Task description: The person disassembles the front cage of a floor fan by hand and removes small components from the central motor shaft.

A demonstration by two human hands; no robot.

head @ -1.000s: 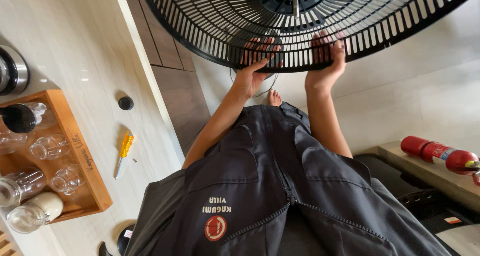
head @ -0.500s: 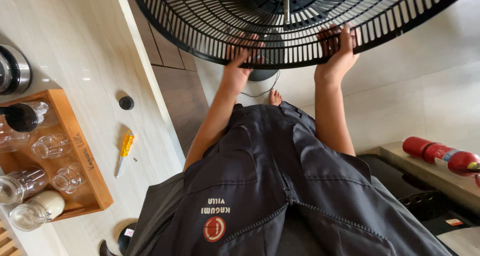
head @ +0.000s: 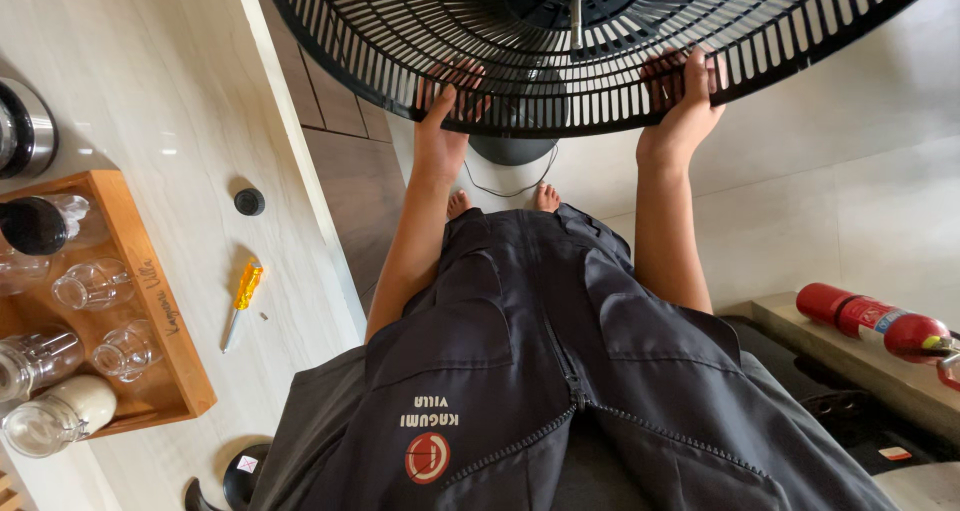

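Both hands on a black fan grille

The left hand (head: 440, 136) grips the fan grille (head: 600, 51) rim at 11 o'clock, the right hand (head: 685, 106) at 1; a yellow screwdriver (head: 241, 301) lies on the bench (head: 150, 121) at 9.

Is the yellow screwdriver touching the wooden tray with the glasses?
Apart. The head view shows the yellow screwdriver lying on the pale counter, with a strip of bare counter between it and the wooden tray's edge.
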